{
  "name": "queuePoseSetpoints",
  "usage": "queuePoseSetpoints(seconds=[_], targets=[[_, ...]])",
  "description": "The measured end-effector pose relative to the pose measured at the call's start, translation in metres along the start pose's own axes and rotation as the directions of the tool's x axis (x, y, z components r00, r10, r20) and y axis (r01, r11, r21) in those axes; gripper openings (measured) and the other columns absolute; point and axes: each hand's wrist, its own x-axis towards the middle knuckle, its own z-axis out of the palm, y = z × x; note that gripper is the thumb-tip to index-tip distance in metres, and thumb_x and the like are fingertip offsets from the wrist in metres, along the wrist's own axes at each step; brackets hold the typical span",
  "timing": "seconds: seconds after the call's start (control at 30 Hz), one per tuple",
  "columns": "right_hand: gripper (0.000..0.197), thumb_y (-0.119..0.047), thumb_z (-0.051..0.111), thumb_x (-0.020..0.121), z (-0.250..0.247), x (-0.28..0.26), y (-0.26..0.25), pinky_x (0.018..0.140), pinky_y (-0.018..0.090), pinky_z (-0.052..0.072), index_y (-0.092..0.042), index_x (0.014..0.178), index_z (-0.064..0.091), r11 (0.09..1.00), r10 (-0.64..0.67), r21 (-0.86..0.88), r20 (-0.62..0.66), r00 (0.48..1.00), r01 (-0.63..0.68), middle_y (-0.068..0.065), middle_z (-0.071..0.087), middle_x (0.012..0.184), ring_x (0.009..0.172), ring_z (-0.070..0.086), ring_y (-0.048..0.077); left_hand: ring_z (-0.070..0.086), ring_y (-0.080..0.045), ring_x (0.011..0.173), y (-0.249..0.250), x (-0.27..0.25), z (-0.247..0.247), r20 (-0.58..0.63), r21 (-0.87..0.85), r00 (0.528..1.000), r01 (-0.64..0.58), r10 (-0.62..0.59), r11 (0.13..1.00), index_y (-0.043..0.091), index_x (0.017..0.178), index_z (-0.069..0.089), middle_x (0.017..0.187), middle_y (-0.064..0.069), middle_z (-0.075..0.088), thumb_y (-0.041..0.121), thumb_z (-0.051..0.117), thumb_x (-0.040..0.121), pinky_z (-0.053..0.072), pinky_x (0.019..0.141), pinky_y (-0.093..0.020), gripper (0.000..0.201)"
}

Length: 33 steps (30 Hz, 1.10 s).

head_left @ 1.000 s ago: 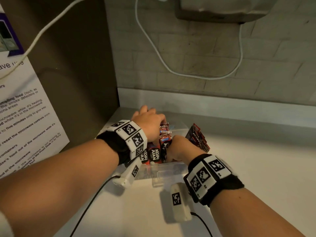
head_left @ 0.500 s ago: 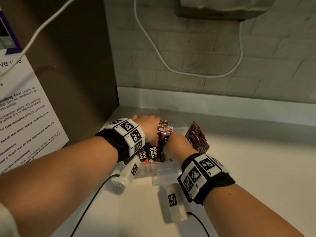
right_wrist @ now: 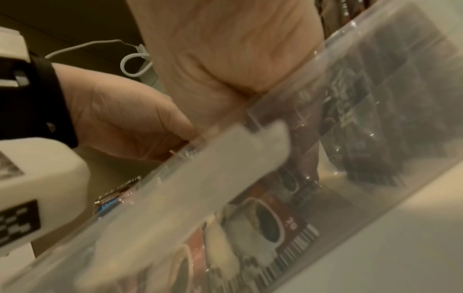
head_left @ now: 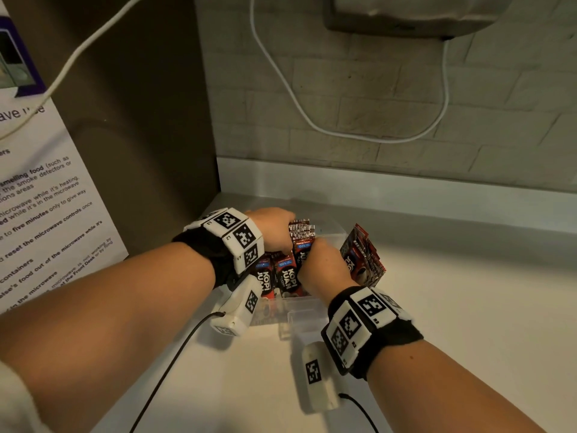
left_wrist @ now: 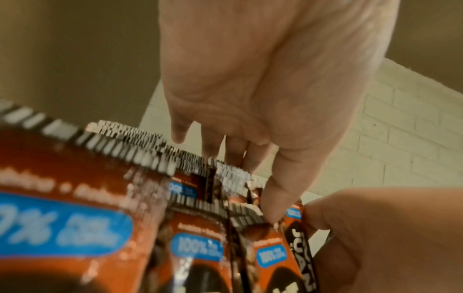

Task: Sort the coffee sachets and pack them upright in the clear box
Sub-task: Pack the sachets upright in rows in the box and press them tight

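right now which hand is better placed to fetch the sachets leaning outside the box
Right. The right hand sits at the clear box's right side, next to the leaning red sachets outside it. The left hand is at the far left, fingers down among the packed upright sachets.

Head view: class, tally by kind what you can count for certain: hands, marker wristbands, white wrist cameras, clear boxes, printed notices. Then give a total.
Hands: 2 (left hand, right hand)
Marker wristbands: 2
White wrist cameras: 2
Clear box: 1
Printed notice: 1
Total: 8
The coffee sachets are too tightly packed and too hidden to count.
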Motion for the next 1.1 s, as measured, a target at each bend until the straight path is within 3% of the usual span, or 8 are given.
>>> queuePoseSetpoints(seconds=[0.17, 0.43, 0.53, 0.63, 0.83, 0.97, 1.03, 1.1], targets=[[0.022, -0.008, 0.056, 0.088, 0.0, -0.002, -0.001, 0.075, 0.031, 0.046, -0.006, 0.109, 0.052, 1.0, 0.026, 0.016, 0.001, 1.0, -0.026, 0.011, 0.063, 0.108, 0.1, 0.062, 0.028, 0.059, -0.023, 0.107, 0.0, 0.002, 0.0, -0.005, 0.013, 1.0, 0.003, -0.003, 1.0, 0.016, 0.132, 0.05, 0.123, -0.004, 0.062, 0.024, 0.069, 0.084, 0.047, 0.089, -0.035, 0.052], [0.009, -0.01, 0.055, 0.09, -0.005, -0.004, -0.001, 0.071, 0.028, 0.041, -0.009, 0.099, 0.053, 0.999, 0.023, 0.028, 0.047, 0.999, -0.025, 0.01, 0.063, 0.107, 0.095, 0.06, 0.026, 0.057, -0.019, 0.099, -0.002, 0.001, -0.001, -0.021, 0.019, 1.0, 0.0, 0.0, 1.0, 0.02, 0.134, 0.049, 0.125, -0.001, 0.059, 0.031, 0.061, 0.09, 0.04, 0.076, -0.029, 0.047], [0.008, -0.008, 0.054, 0.09, -0.007, -0.006, -0.001, 0.069, 0.027, 0.041, -0.013, 0.088, 0.047, 1.0, 0.015, 0.01, 0.055, 0.998, -0.016, 0.008, 0.061, 0.1, 0.084, 0.055, 0.022, 0.052, -0.023, 0.118, -0.002, 0.001, -0.001, -0.019, 0.053, 1.0, 0.0, 0.001, 0.999, 0.02, 0.142, 0.042, 0.139, -0.003, 0.052, 0.03, 0.053, 0.096, 0.042, 0.092, -0.037, 0.048], [0.009, -0.008, 0.053, 0.09, -0.006, -0.006, -0.002, 0.068, 0.027, 0.041, -0.014, 0.084, 0.048, 0.999, -0.003, -0.035, 0.074, 0.997, 0.006, 0.005, 0.057, 0.091, 0.079, 0.051, 0.02, 0.041, -0.026, 0.135, -0.003, 0.003, 0.001, -0.017, 0.104, 1.0, 0.008, -0.006, 0.995, 0.024, 0.149, 0.031, 0.151, -0.001, 0.04, 0.027, 0.049, 0.098, 0.034, 0.109, -0.048, 0.055], [0.007, -0.009, 0.054, 0.089, -0.006, -0.005, -0.002, 0.068, 0.027, 0.041, -0.013, 0.086, 0.05, 0.999, -0.008, -0.052, 0.089, 0.996, 0.012, 0.003, 0.052, 0.085, 0.077, 0.05, 0.019, 0.04, -0.026, 0.135, -0.004, 0.005, 0.002, -0.019, 0.108, 1.0, 0.013, -0.011, 0.994, 0.024, 0.148, 0.034, 0.149, -0.001, 0.043, 0.025, 0.053, 0.095, 0.032, 0.11, -0.053, 0.056], [0.005, -0.008, 0.054, 0.09, -0.013, -0.008, -0.006, 0.064, 0.025, 0.041, -0.012, 0.089, 0.054, 0.994, -0.029, -0.097, 0.104, 0.994, 0.039, 0.002, 0.053, 0.084, 0.074, 0.049, 0.018, 0.026, -0.025, 0.144, -0.006, 0.005, -0.001, -0.012, 0.077, 0.999, 0.033, -0.032, 0.997, 0.025, 0.154, 0.019, 0.159, -0.001, 0.026, 0.016, 0.051, 0.095, 0.025, 0.115, -0.051, 0.067], [0.004, -0.007, 0.055, 0.088, -0.019, -0.01, -0.01, 0.054, 0.023, 0.042, -0.01, 0.088, 0.053, 0.993, -0.032, -0.108, 0.093, 0.995, 0.042, 0.004, 0.06, 0.09, 0.07, 0.052, 0.018, 0.023, -0.025, 0.146, -0.008, 0.004, -0.004, -0.01, 0.046, 0.999, 0.039, -0.039, 0.998, 0.024, 0.154, 0.017, 0.16, -0.002, 0.023, 0.012, 0.048, 0.095, 0.023, 0.117, -0.05, 0.068], [0.017, -0.005, 0.057, 0.087, -0.033, -0.015, -0.014, 0.062, 0.026, 0.05, -0.006, 0.104, 0.056, 0.998, -0.028, -0.052, 0.039, 0.999, 0.03, 0.01, 0.064, 0.106, 0.081, 0.06, 0.022, 0.023, -0.025, 0.146, -0.009, 0.001, -0.007, -0.028, 0.003, 0.999, 0.046, -0.046, 0.999, 0.022, 0.154, 0.019, 0.16, -0.004, 0.023, 0.01, 0.046, 0.094, 0.024, 0.117, -0.048, 0.066]])
